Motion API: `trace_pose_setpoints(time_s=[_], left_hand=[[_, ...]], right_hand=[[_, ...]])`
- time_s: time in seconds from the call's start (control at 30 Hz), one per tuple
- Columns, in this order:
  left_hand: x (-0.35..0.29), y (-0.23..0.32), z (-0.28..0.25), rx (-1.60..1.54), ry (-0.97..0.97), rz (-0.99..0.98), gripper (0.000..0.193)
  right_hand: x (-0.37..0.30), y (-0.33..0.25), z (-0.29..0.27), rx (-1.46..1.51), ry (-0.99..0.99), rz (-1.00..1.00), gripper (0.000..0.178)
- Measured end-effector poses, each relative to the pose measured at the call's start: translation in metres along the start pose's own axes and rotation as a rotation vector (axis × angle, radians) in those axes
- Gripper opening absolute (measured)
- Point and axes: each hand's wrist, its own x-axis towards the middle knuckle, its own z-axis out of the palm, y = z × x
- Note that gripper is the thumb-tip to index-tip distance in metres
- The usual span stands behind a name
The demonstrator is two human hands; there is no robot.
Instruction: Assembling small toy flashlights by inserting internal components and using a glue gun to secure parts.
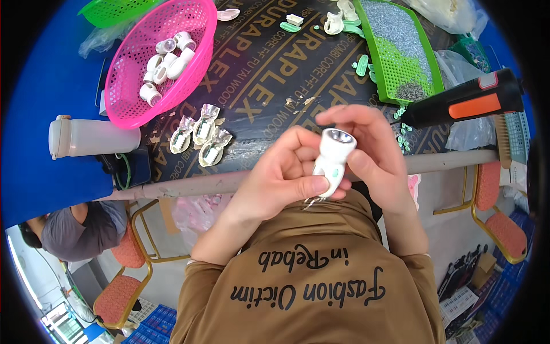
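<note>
A small white flashlight (pixel 334 153) with a teal button is held upright between both hands, just above the table's near edge. My left hand (pixel 283 175) wraps its lower body, thumb pressed near the base. My right hand (pixel 375 149) grips it from the other side, fingers curled over the lens end. Something small and metallic hangs from the flashlight's bottom. On the dark table top (pixel 269 86), left of my hands, lie three open white flashlight halves (pixel 200 137) with shiny reflectors.
A pink basket (pixel 197 23) holds several white flashlight parts. A green tray (pixel 427 66) carries small screws, with teal buttons beside it. A black and orange power screwdriver (pixel 470 100) hangs at right. A white bottle (pixel 91 137) lies at left. Another person (pixel 74 229) sits lower left by orange chairs.
</note>
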Motion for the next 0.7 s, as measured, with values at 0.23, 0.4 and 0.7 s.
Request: trace_pose_setpoints(time_s=[0.23,0.4,0.7], left_hand=[[-0.004,-0.009,-0.001,0.33,0.21,0.263,0.048],[0.0,-0.015,-0.007,0.676,0.289,0.475,0.043],[0.002,0.003,0.003,0.571,0.247,0.515,0.039]], right_hand=[[-0.012,0.013,0.016,0.001,0.166,-0.011,0.038],[-0.011,0.014,0.013,0.116,0.027,0.13,0.034],[-0.007,-0.001,0.008,0.072,-0.056,0.29,0.032]])
